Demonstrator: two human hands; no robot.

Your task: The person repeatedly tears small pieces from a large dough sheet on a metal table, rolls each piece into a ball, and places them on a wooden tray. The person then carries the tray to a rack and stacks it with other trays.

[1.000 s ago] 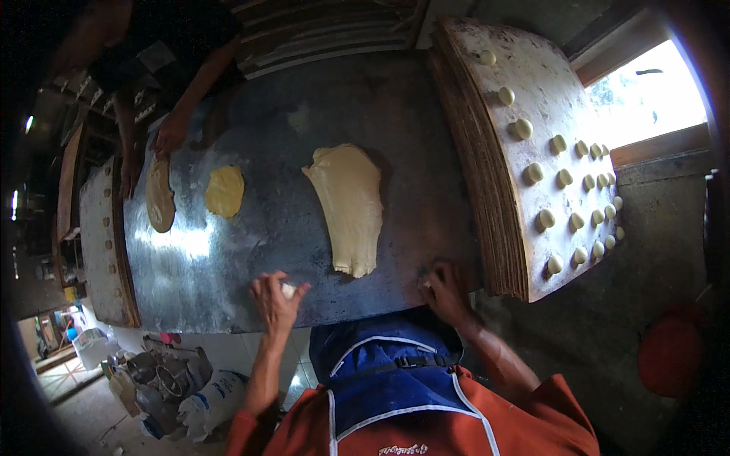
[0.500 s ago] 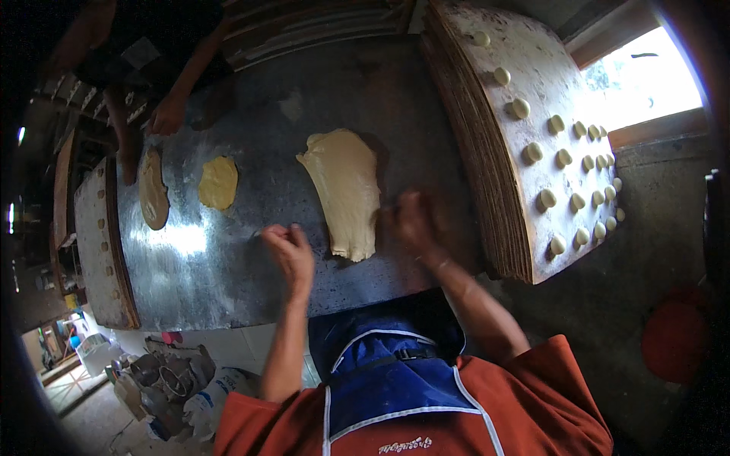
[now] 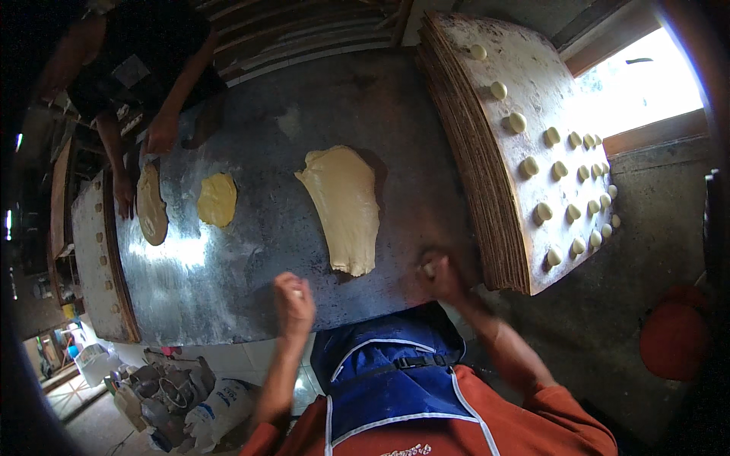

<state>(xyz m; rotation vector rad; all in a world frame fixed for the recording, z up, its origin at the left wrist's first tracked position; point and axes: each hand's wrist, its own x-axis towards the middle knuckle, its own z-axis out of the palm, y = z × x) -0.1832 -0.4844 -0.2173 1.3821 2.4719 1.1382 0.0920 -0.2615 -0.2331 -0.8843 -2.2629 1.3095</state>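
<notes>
A large, smooth, pale slab of dough (image 3: 346,205) lies on the dark metal worktable (image 3: 266,251), wide at its far end and tapering toward me. My left hand (image 3: 294,302) is closed over the near edge of the table, left of the slab, with a small pale bit of dough showing among its fingers. To the slab's right, my right hand (image 3: 447,280) is curled low over the tabletop. A small pale piece of dough (image 3: 430,267) shows at its fingers, partly hidden and blurred.
A tall stack of boards (image 3: 487,182) stands at the right, its top bearing several small dough balls (image 3: 531,166). Farther left lie a yellow mass (image 3: 217,200) and a long dough piece (image 3: 153,209). A co-worker's hands (image 3: 161,135) are beside that piece. Bags stand below, left.
Both my hands have come nearer to me, the right also shifting rightward. My left fingers have closed more. The co-worker's hands have moved down beside the long dough piece. The view has shifted slightly.
</notes>
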